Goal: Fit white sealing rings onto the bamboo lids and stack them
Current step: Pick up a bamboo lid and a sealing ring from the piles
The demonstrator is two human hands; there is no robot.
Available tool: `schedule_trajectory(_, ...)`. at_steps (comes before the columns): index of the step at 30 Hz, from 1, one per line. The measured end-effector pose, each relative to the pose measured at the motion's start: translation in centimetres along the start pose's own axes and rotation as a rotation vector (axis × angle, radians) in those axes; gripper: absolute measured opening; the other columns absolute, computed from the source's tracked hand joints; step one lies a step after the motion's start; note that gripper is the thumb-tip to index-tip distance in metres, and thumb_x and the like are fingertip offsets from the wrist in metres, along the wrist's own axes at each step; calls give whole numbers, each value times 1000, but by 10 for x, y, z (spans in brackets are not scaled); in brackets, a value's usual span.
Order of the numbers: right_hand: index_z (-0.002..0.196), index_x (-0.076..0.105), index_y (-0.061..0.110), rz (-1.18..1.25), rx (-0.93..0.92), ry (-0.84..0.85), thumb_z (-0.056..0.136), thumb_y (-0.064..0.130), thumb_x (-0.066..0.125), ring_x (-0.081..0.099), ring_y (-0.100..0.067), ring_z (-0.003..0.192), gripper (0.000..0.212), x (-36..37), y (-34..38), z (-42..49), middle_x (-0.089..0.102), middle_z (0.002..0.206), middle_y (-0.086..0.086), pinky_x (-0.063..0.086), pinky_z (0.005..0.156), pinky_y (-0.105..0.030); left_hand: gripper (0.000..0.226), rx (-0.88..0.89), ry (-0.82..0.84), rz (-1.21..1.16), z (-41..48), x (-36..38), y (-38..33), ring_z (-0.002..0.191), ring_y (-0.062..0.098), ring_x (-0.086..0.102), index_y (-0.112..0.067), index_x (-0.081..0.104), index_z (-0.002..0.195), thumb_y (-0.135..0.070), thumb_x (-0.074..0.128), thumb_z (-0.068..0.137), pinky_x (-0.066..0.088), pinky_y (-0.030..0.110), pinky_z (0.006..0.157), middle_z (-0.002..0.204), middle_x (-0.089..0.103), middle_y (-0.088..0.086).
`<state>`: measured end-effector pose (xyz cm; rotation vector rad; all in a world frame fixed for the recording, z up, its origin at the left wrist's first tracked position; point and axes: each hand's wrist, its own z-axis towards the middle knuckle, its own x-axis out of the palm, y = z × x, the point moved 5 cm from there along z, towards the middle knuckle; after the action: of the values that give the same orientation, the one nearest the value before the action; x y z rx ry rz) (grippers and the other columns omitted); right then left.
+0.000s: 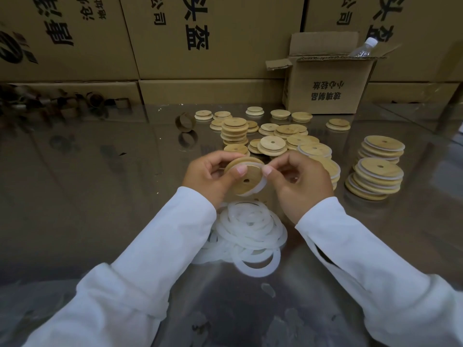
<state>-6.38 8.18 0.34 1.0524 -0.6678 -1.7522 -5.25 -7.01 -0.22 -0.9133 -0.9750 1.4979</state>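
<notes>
**Ring partly on lid**

Left hand [213, 174] grips the bamboo lid [246, 179] above the table [100, 196], tilted, flat face toward the person, thumb pressing it. Right hand [300, 181] pinches the white ring [261, 184] at the lid's right rim; ring hugs the right edge, left side hidden by fingers. Loose rings [250, 229] lie just below, finished stacks [378, 171] well right.
</notes>
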Motion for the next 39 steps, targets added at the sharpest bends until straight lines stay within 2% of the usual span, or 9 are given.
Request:
schedule_trajectory(4, 75, 62, 22, 1, -30, 12, 82, 16, 65, 56, 6, 72, 9, 3, 1, -5, 62, 72, 16, 41, 64, -4, 13, -66, -24, -36, -1, -1, 6, 76, 15, 64, -13, 65, 88, -3, 64, 81, 55, 24, 70, 87, 68, 7)
schedule_trajectory(8, 79, 61, 22, -57, -35, -47, 83, 23, 63, 57, 4, 74, 5, 3, -1, -8, 61, 74, 16, 41, 64, -6, 9, -234, -36, -217, -3, 4, 15, 77, 25, 64, -8, 63, 90, -3, 60, 83, 56, 40, 73, 86, 66, 13)
schedule_trajectory(11, 76, 61, 22, -67, -10, -68, 83, 24, 63, 55, 5, 70, 7, 1, -3, -6, 60, 71, 17, 41, 61, -6, 14, -278, 6, -283, -3, 7, 17, 75, 23, 66, -3, 61, 97, 0, 58, 83, 58, 35, 69, 88, 66, 14)
schedule_trajectory(16, 77, 62, 19, -111, -39, -10, 83, 20, 64, 56, -2, 73, 6, 4, -1, -7, 62, 76, 9, 42, 64, -13, 14, -160, 28, 18, -2, 5, 14, 82, 16, 65, -14, 65, 94, -5, 62, 83, 55, 26, 76, 89, 68, 6)
schedule_trajectory(24, 64, 59, 25, 1, 155, -24, 82, 19, 66, 53, 12, 58, 20, 2, -11, -3, 59, 63, 15, 39, 53, 0, 19, -46, 69, 90, -1, 5, 5, 79, 9, 62, -15, 64, 99, -4, 61, 83, 52, 17, 74, 88, 66, 1)
schedule_trajectory(28, 65, 62, 23, 23, 194, -20, 81, 19, 66, 55, 2, 59, 17, 0, -13, -2, 60, 63, 13, 41, 56, -9, 22, -34, 90, 84, -1, 4, 5, 83, 11, 62, -11, 63, 105, -4, 60, 84, 51, 16, 74, 93, 66, 7)
schedule_trajectory(30, 67, 62, 22, 27, 169, -13, 81, 19, 67, 55, 1, 60, 15, 0, -10, -2, 61, 65, 12, 43, 57, -9, 22, -48, 82, 72, -1, 4, 7, 84, 14, 62, -12, 64, 104, -4, 60, 84, 51, 20, 77, 94, 66, 8)
schedule_trajectory(34, 73, 62, 21, 21, 104, -2, 80, 22, 67, 57, 1, 65, 9, 2, -4, -5, 62, 70, 13, 43, 60, -5, 13, -166, 27, -38, -1, 3, 15, 90, 29, 63, -12, 66, 93, -5, 60, 84, 53, 43, 84, 91, 67, 13)
schedule_trajectory(39, 77, 61, 19, -31, 54, -15, 82, 22, 64, 56, 4, 65, 6, 2, -2, -6, 60, 71, 15, 42, 61, -5, 16, -266, 29, -174, 0, 3, 22, 80, 23, 65, -4, 65, 97, -3, 61, 82, 56, 42, 78, 83, 69, 9)
